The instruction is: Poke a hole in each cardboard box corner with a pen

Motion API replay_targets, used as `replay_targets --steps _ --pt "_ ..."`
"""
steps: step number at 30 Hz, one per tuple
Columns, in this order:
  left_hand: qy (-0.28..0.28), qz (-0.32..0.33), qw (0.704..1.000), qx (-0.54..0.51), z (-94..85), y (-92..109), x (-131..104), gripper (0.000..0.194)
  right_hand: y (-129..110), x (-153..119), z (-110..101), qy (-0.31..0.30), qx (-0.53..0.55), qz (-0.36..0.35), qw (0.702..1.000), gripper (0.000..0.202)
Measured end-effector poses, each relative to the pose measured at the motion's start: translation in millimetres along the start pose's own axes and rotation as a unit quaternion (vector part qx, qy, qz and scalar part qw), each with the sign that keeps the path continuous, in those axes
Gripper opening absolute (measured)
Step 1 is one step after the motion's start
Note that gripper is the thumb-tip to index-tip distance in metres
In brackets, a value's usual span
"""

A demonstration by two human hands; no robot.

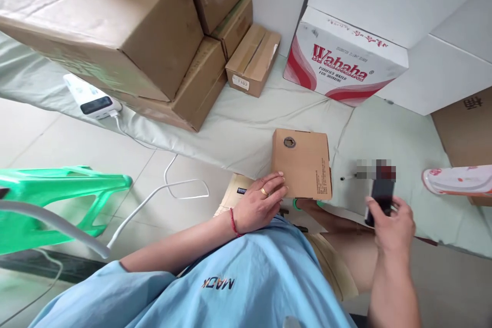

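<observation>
A small brown cardboard box (303,164) lies on the pale green cloth near its front edge. It has a hole in one corner and small printed text down its right side. My left hand (258,200), wearing a ring and a red bracelet, rests with extended fingers against the box's left front corner. To the right, my right hand (394,223) grips a black phone (382,197) between thumb and fingers, just above the cloth. The phone's far end is pixelated. A thin white pen with a black tip (348,178) lies on the cloth between the box and the phone.
Stacked cartons (161,36) stand at the back left beside a white power bank (96,105) with a cable. A Wahaba water carton (346,61) stands behind. At right lies a white-and-pink packaged cylinder (457,180). A green stool (61,195) stands left.
</observation>
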State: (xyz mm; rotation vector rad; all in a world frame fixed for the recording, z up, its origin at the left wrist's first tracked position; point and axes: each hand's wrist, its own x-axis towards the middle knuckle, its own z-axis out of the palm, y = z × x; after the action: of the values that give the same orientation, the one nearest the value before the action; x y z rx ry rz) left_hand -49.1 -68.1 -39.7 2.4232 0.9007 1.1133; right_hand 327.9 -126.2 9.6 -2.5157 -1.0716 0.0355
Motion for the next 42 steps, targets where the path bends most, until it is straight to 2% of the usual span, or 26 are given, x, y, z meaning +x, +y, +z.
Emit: replay_targets --steps 2,5,7,10,14,21,27,29,31,32,34,36,39,42 --pt "-0.003 0.002 1.0 0.004 -0.6 -1.4 0.6 0.042 -56.3 -33.4 -1.7 -0.014 0.081 -0.042 0.996 0.085" --pt "-0.016 0.0 1.0 0.004 -2.0 -1.7 2.2 0.044 -131.1 -73.7 5.3 -0.053 0.176 -0.176 0.967 0.075" --pt "-0.021 -0.005 1.0 -0.008 -2.5 0.7 2.0 0.048 -163.9 -89.6 16.1 -0.063 0.205 -0.229 0.95 0.069" --pt "0.004 -0.029 0.999 -0.034 -1.4 6.6 -2.9 0.056 -187.2 -101.0 33.6 -0.058 0.202 -0.254 0.944 0.065" --pt "0.041 -0.048 0.997 -0.045 1.7 7.4 -13.5 0.062 -192.6 -107.0 44.4 -0.042 0.152 -0.251 0.955 0.065" --pt "0.02 -0.012 0.999 -0.035 -3.3 -8.7 -13.1 0.057 -194.1 -111.4 44.1 -0.046 0.136 -0.242 0.96 0.065" --pt "0.015 -0.012 0.999 -0.036 -9.0 -3.4 -10.2 0.049 -193.6 -111.8 46.9 -0.047 0.141 -0.239 0.96 0.067" --pt "0.027 -0.056 0.997 -0.055 -11.5 0.4 -14.2 0.039 -193.0 -111.7 47.4 -0.051 0.141 -0.237 0.96 0.068" --pt "0.006 -0.159 0.981 -0.108 -16.0 1.8 -20.7 0.02 -192.2 -111.4 47.8 -0.053 0.139 -0.235 0.961 0.069" --pt "-0.018 -0.217 0.966 -0.14 -19.1 0.8 -24.6 0.019 -191.9 -111.3 48.0 -0.055 0.138 -0.236 0.96 0.069" --pt "-0.069 -0.308 0.929 -0.193 -27.1 -4.6 -32.7 0.036 -191.3 -111.0 48.3 -0.058 0.139 -0.236 0.96 0.07" --pt "-0.094 -0.358 0.903 -0.216 -36.1 -13.3 -40.7 0.048 -191.1 -111.1 48.5 -0.06 0.137 -0.231 0.961 0.07" --pt "-0.1 -0.424 0.867 -0.242 -46.1 -25.8 -49.6 0.058 -191.3 -112.0 48.7 -0.059 0.133 -0.23 0.962 0.071" --pt "-0.074 -0.496 0.819 -0.281 -46.2 -29.2 -51.3 0.066 -191.5 -113.5 49.4 -0.053 0.132 -0.241 0.96 0.072"
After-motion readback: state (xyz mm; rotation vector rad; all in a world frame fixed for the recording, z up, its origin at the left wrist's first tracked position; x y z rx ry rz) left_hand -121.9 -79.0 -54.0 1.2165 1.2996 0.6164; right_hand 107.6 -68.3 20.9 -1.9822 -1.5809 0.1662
